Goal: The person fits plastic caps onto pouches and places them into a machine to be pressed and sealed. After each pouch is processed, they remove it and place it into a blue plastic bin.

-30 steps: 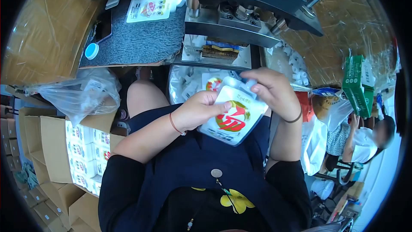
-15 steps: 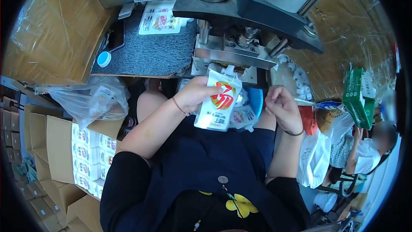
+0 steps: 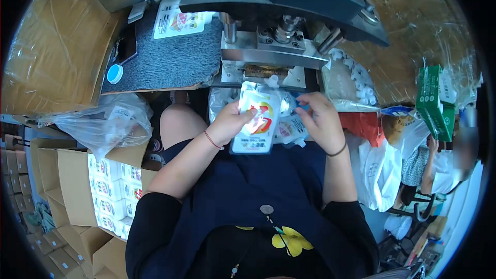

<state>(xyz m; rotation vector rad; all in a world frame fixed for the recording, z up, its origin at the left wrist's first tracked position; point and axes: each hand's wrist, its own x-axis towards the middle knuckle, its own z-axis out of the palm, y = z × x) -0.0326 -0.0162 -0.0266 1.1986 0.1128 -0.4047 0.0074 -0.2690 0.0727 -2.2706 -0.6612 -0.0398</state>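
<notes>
My left hand (image 3: 231, 123) grips a white pouch (image 3: 257, 119) with a red and yellow print, thumb on its front. The pouch hangs over my lap, just below the metal press (image 3: 268, 54). To its right is my right hand (image 3: 321, 121), fingers curled and apart, with nothing visible in it. Another printed pouch (image 3: 291, 130) lies between the two hands, beneath the right fingers. White spouts (image 3: 365, 93) are heaped in a tray right of the press.
A grey mat (image 3: 170, 62) carries a flat pouch (image 3: 181, 19), a phone (image 3: 127, 44) and a blue cap (image 3: 114, 74). An open carton (image 3: 72, 186) of packed pouches stands lower left. Plastic bags (image 3: 380, 175) and a green box (image 3: 434, 104) are at right, near a seated person.
The view has shifted slightly. The held pouch has become more upright, and my right hand has moved left and up, closer to it.
</notes>
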